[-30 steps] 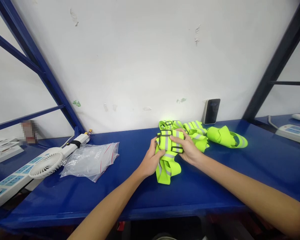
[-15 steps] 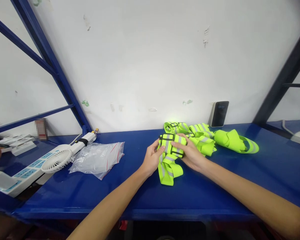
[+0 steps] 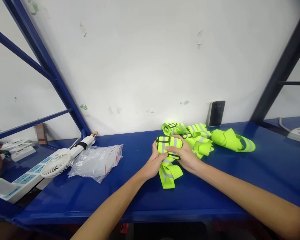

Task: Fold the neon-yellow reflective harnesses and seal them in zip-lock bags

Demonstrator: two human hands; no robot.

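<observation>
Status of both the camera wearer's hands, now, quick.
Left hand: closed, holding the folded yellow-green strap bundle.
Right hand: closed, holding the same bundle from the other side.

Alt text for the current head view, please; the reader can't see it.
A person's left grip and right grip hold a gray-striped neon-yellow strap bundle over a blue table. More neon straps lie beyond and rightward, near a dark-faced device; clear plastic bags and a white fan lie leftward.

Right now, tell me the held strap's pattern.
The strap is yellow-green with grey stripes, clearest in the head view.
</observation>
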